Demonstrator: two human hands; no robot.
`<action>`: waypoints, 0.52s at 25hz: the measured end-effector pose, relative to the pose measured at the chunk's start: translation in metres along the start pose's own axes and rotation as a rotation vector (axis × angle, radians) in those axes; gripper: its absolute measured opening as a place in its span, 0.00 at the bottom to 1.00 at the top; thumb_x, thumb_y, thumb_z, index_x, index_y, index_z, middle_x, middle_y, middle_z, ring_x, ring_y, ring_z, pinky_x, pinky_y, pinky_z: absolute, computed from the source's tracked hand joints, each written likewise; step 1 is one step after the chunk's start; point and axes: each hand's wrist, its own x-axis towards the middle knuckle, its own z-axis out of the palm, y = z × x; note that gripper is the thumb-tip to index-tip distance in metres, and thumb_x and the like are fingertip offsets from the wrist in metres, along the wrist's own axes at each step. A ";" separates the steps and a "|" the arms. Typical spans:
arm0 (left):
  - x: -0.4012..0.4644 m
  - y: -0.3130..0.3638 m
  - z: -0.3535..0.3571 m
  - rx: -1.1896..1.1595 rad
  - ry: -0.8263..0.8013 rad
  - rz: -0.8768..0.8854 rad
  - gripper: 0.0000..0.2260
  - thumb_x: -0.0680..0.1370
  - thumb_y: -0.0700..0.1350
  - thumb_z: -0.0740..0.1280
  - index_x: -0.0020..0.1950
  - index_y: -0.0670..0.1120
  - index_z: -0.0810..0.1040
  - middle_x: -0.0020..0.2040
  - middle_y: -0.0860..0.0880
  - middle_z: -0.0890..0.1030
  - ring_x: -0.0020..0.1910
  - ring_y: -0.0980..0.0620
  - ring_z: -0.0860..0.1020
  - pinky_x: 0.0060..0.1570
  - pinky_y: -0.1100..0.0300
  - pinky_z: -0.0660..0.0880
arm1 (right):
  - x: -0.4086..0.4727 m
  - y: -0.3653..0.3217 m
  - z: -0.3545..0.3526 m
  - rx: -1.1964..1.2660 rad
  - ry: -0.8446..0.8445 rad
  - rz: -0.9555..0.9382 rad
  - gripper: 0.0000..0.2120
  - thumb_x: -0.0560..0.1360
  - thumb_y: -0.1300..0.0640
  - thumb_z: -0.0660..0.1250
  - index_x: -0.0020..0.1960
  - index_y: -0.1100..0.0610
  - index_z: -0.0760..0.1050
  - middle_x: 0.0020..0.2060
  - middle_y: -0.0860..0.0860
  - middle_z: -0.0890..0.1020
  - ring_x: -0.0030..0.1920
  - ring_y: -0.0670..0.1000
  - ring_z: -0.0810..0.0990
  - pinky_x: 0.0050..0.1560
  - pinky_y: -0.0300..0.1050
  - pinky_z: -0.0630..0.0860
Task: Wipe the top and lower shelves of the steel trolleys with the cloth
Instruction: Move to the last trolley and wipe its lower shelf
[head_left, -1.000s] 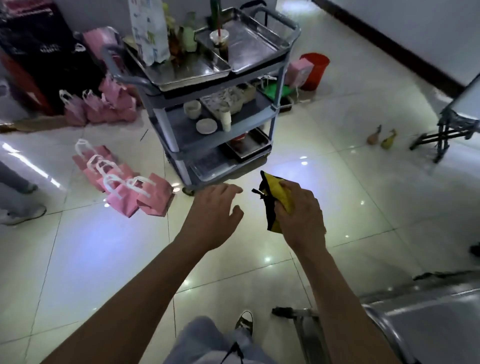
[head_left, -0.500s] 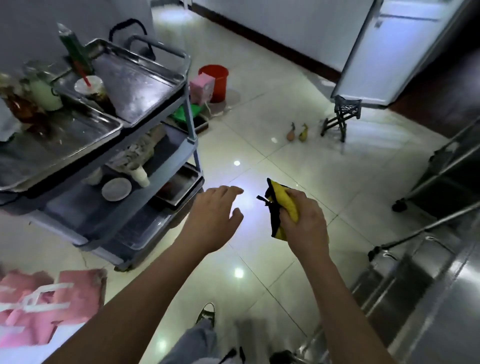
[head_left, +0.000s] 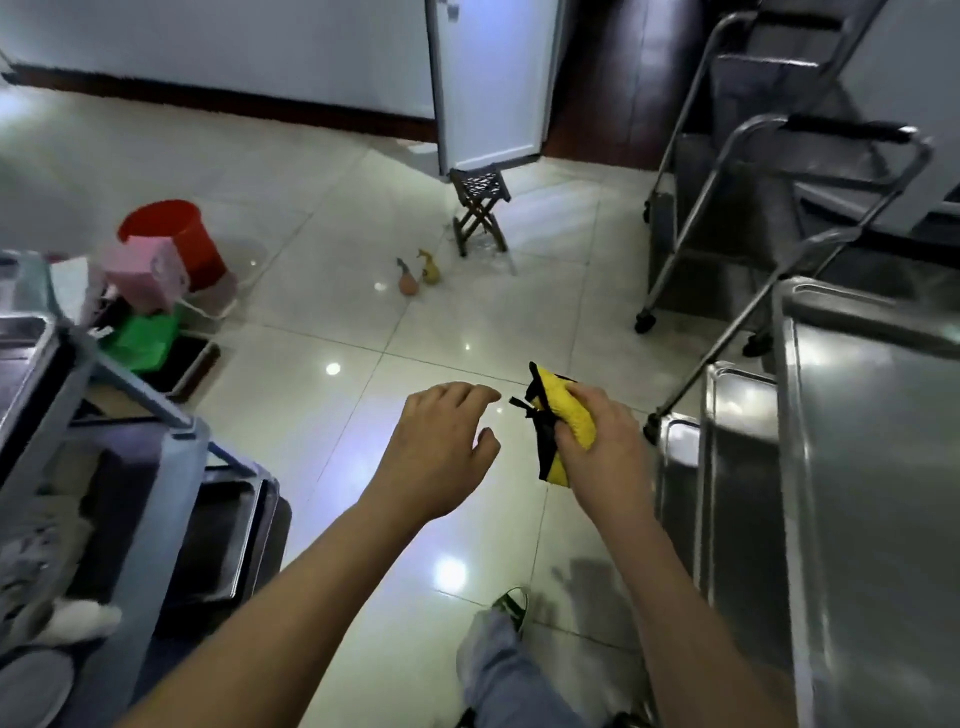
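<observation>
My right hand grips a bunched yellow cloth with black trim above the tiled floor. My left hand hovers just left of the cloth, fingers loosely spread, holding nothing. A steel trolley fills the right side, its shiny top shelf and a lower shelf edge showing. A second steel trolley stands behind it at the upper right. A grey loaded trolley with trays sits at the left edge.
A red bucket, a pink bag and a green bag sit on the floor at the left. A small folding stool and two small gourd-shaped items lie ahead. A white door stands behind them.
The view has swung right: the loaded grey trolley slid to the left edge and the steel trolleys came into view on the right. Both hands keep their pose, the right still holding the cloth.
</observation>
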 end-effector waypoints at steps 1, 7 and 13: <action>0.024 0.000 0.002 0.011 -0.012 0.029 0.19 0.82 0.47 0.59 0.73 0.51 0.71 0.68 0.54 0.75 0.69 0.50 0.70 0.70 0.56 0.60 | 0.018 0.006 0.000 0.008 0.016 0.033 0.20 0.77 0.50 0.67 0.68 0.41 0.71 0.58 0.48 0.78 0.58 0.54 0.76 0.59 0.55 0.73; 0.168 0.021 0.012 0.020 -0.079 0.197 0.18 0.82 0.48 0.60 0.72 0.52 0.71 0.68 0.53 0.75 0.68 0.49 0.70 0.68 0.55 0.61 | 0.123 0.043 -0.013 0.039 0.130 0.130 0.21 0.77 0.50 0.68 0.69 0.42 0.71 0.60 0.49 0.78 0.60 0.53 0.75 0.60 0.56 0.73; 0.266 0.049 0.044 -0.007 -0.240 0.403 0.19 0.81 0.47 0.61 0.72 0.52 0.71 0.68 0.53 0.75 0.68 0.48 0.71 0.68 0.54 0.62 | 0.179 0.080 -0.025 -0.005 0.236 0.280 0.21 0.77 0.50 0.67 0.70 0.44 0.71 0.60 0.49 0.79 0.60 0.53 0.76 0.61 0.56 0.74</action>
